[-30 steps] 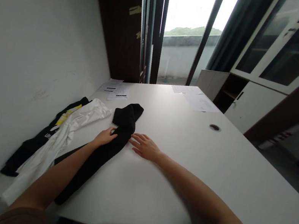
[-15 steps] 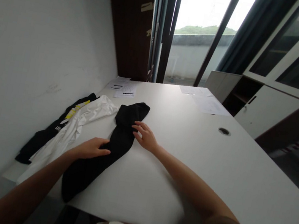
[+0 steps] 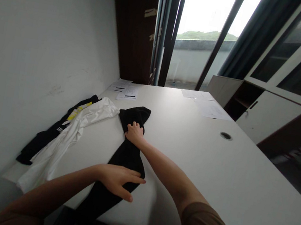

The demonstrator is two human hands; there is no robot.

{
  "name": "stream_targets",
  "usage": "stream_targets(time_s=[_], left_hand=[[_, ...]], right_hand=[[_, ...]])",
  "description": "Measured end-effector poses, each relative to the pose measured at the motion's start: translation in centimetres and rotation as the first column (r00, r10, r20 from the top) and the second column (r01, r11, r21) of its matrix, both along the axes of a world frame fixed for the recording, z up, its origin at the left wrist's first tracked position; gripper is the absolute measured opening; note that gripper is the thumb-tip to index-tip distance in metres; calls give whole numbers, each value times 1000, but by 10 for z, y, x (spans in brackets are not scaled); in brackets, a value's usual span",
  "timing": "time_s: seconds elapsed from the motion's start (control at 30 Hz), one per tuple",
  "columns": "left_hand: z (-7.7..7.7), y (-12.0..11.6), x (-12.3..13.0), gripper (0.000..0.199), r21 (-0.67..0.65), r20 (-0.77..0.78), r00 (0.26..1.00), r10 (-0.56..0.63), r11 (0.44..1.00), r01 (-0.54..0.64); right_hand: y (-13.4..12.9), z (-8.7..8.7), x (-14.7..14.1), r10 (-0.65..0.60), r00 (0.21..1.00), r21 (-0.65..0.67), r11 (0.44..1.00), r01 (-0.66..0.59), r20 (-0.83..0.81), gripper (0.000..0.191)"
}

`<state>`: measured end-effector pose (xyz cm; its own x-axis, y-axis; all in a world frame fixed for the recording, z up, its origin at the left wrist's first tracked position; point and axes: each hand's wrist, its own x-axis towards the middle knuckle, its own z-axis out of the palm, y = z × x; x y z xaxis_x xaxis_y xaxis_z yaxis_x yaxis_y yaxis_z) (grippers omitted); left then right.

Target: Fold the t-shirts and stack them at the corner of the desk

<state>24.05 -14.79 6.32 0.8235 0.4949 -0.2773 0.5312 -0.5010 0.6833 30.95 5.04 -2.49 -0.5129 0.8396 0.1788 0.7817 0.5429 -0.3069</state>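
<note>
Black garment (image 3: pixel 128 157): long, plain, narrowed midway | left grip (image 3: pixel 116 178): fingers apart | right grip (image 3: pixel 135 134): curled, clamping unclear

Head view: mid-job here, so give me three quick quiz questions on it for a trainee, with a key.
1. Which hand is nearer the far end of the black cloth?
2. True or false: the white garment lies between the black cloth and the wall.
3. Fill in: the round hole in the table is to the ____ of the black cloth in the picture.

Key:
1. The right hand; the left hand is nearer the wearer.
2. True.
3. right
</note>
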Motion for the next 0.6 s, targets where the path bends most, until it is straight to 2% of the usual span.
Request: stream_targets(time_s=[0.1, 0.17, 0.23, 0.3, 0.4, 0.47, 0.53, 0.6], left_hand=[[-10, 11, -4, 78, -48, 40, 999, 2, 999, 0], [-17, 20, -3, 76, -71, 52, 999, -10, 997, 13], [-23, 30, 1, 73, -64, 62, 998, 8, 998, -4], [-25, 38, 7, 69, -40, 87, 993, 83, 996, -80], [-17, 42, 19, 66, -39, 195, 962, 190, 982, -186], [-5, 37, 29, 68, -144, 310, 937, 161, 982, -121], [8, 30, 38, 70, -241, 405, 911, 83, 970, 19], [14, 28, 43, 64, -196, 440, 897, 49, 980, 42]], right_hand=[[11, 5, 2, 15, 991, -64, 998, -24, -133, 14], [24, 10, 9, 11, 944, -105, 993, -48, -331, 13], [41, 16, 25, -52, 821, -122, 992, -21, -568, 13], [62, 21, 50, -173, 639, -161, 984, 77, -749, 13], [87, 23, 98, -381, 353, -290, 914, 284, -855, 11], [95, 16, 132, -495, 206, -403, 839, 366, -844, 10], [94, 4, 163, -573, 115, -484, 769, 417, -811, 10], [89, -9, 188, -595, 106, -502, 749, 431, -796, 10]])
